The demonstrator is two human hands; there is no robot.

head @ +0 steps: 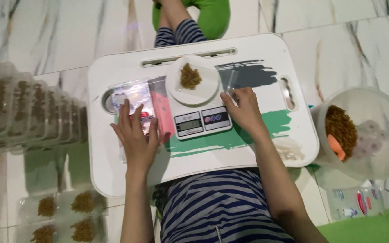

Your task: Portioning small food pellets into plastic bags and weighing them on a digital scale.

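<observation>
Striped lap sits nearest. My left hand (137, 137) lies flat and unclenched on clear bags (131, 96) by the tray's left edge; right hand (244, 110) pinches one bag (228, 81) beside the scale (202, 120). I'd separate layers gently.

It was a home floor turned packing station: a white lap table (113, 180) stood on marble-look tiles (46, 31), a green cushion (214, 15) beyond it, filled packets (64, 218) beside it.

Filled packets (64, 216) on floor, green cushion (212, 15).
</observation>
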